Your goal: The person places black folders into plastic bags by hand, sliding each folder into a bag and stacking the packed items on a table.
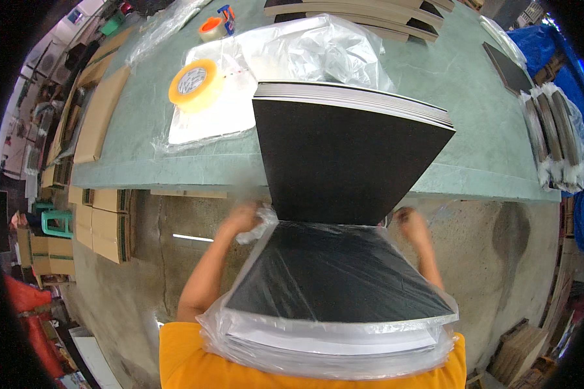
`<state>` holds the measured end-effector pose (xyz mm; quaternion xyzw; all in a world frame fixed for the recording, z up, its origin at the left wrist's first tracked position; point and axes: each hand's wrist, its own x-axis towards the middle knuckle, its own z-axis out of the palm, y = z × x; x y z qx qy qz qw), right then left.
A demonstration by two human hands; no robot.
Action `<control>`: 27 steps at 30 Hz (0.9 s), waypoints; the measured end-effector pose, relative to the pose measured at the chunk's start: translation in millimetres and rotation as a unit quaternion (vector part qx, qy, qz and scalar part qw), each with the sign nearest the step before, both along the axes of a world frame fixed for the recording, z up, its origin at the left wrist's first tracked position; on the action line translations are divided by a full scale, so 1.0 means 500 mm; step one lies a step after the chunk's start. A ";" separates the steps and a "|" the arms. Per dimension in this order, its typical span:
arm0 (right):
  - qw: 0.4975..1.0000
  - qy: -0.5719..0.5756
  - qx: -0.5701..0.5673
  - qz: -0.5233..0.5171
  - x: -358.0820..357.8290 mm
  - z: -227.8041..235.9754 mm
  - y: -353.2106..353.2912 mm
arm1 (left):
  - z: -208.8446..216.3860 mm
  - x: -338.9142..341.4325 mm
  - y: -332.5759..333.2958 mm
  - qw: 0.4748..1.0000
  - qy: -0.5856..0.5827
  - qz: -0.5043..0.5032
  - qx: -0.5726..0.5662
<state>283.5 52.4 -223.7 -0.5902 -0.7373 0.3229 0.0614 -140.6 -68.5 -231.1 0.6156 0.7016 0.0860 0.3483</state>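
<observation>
A thick stack of black boards (353,155) with pale layered edges leans at the table's near edge, its wide end uppermost. Below it, a second black stack (337,272) sits in a clear plastic bag (259,337) and rests against my body. The narrow ends of the two stacks meet in a V between my hands. My left hand (243,217), slightly blurred, is closed on crumpled plastic of the bag at the left of this junction. To the right of it, my right hand (409,220) has curled fingers; what they grip is hidden.
On the green table (130,155) lie a roll of yellow tape (193,84), crumpled clear plastic bags (318,52) and a tape dispenser (217,27). More board stacks (370,16) stand at the back. Wrapped bundles (555,136) sit at the right edge, cardboard boxes (104,223) at left.
</observation>
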 end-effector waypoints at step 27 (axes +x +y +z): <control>0.862 0.458 -0.192 0.096 -0.230 0.354 -0.025 | 0.434 0.198 0.174 0.885 -0.448 0.035 0.120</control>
